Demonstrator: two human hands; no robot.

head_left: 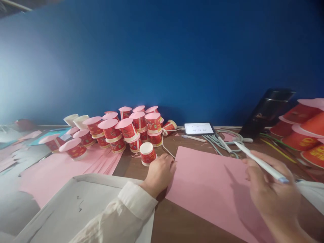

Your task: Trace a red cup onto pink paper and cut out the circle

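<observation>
1. Pink sheet (210,182) lay flat on the wood table (177,222), btwn the two hands, directly under the R fingers.
2. White pen (258,162) sat clamped in the R hand (272,189). Fingers were closed round its lower part, and the free end pointed up and away past the knuckles, above the sheet's far R corner.
3. L hand (159,173) was at the sheet's L edge, fingers curled together and touching it. Couldn't tell if they pinched the paper.
4. Single red cup (148,153) stood upright just beyond the L fingers.
5. Pile of pink-topped red cups (126,130) sat further out from the L fingers, w/ more pink sheets (63,168) to their L.
6. Phone (198,128) and cables (222,141) lay beyond the sheet, btwn both sets of fingers.
7. More red cups (303,131) were stacked R of the R fingers.
</observation>
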